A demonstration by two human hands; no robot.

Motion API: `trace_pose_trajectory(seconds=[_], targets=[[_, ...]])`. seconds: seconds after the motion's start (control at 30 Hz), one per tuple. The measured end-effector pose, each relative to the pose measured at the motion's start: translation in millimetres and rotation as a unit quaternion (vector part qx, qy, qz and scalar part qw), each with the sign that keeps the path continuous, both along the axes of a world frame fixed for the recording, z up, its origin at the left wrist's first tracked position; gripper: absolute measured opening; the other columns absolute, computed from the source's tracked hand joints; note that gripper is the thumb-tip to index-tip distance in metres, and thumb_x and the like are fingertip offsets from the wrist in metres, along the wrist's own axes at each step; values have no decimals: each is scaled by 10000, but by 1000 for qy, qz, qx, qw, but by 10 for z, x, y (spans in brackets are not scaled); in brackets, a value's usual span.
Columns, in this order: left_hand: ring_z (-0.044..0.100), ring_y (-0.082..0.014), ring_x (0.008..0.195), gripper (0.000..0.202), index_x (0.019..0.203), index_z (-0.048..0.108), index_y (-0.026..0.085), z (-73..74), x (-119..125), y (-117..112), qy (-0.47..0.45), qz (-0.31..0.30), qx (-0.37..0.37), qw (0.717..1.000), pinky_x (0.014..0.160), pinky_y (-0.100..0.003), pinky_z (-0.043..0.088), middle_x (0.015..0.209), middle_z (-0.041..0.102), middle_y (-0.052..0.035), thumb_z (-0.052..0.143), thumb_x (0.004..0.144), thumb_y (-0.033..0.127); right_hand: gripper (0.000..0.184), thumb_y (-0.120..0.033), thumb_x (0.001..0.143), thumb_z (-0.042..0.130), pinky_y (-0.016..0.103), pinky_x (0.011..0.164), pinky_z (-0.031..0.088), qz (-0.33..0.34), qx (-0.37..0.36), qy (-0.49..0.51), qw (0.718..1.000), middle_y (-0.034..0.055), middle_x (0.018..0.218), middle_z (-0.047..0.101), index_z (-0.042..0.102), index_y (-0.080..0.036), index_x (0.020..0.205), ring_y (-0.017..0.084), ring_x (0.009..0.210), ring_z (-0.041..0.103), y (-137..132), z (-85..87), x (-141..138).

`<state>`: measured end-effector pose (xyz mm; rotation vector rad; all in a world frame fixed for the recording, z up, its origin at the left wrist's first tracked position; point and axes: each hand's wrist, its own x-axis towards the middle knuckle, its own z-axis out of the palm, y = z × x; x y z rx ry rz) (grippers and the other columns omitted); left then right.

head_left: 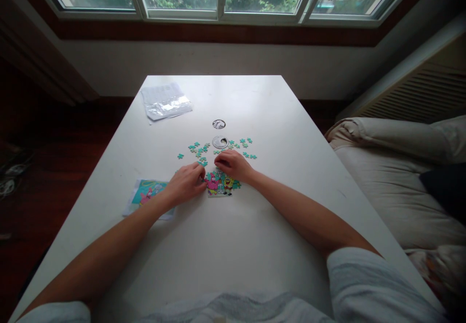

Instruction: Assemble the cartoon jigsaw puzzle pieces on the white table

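A partly assembled jigsaw puzzle (220, 187) lies on the white table, with a pink starfish figure and a yellow square figure on it. Against its left edge rests my left hand (188, 183), fingers curled in; whether they grip anything is hidden. My right hand (235, 165) hovers over or touches the puzzle's upper edge, thumb and fingers pinched, their contents too small to make out. Loose turquoise puzzle pieces (199, 151) are scattered beyond my left hand. More loose pieces (243, 143) lie beyond my right hand.
Left of the puzzle, a printed picture sheet (147, 195) lies partly under my left forearm. A clear plastic bag (166, 101) is at the table's far left. Two round objects (220, 142) sit beyond the pieces. A beige sofa (393, 182) stands on the right.
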<state>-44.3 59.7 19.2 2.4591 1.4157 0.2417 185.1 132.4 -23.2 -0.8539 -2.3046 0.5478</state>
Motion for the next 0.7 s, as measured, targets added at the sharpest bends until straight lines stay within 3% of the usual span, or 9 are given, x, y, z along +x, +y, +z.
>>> trace_pose_trajectory(seconds=[0.13, 0.37, 0.7], targets=[[590, -194, 855, 93, 979, 605, 228, 16, -48, 22, -7, -24, 7, 1000, 752, -308, 436, 958, 610, -27, 604, 887, 244, 86, -211, 918, 616, 304, 791, 399, 1, 2, -2, 1000, 21, 794, 666, 685, -207, 867, 173, 786, 567, 8, -10, 7], [608, -198, 1014, 159, 1024, 693, 253, -3, -195, 125, -10, -178, 80, 981, 903, -344, 421, 1114, 704, -26, 561, 958, 192, 98, -227, 923, 612, 309, 789, 400, 1, 2, -5, 1000, 20, 782, 663, 690, -208, 867, 174, 767, 560, 9, -12, 12], [601, -189, 1081, 186, 1095, 695, 261, -38, -205, 126, -8, -219, 88, 972, 919, -335, 423, 1160, 723, -10, 558, 979, 214, 100, -224, 923, 610, 310, 796, 407, 1, 1, -2, 1000, 25, 800, 676, 691, -204, 867, 175, 781, 573, 0, -1, 9]])
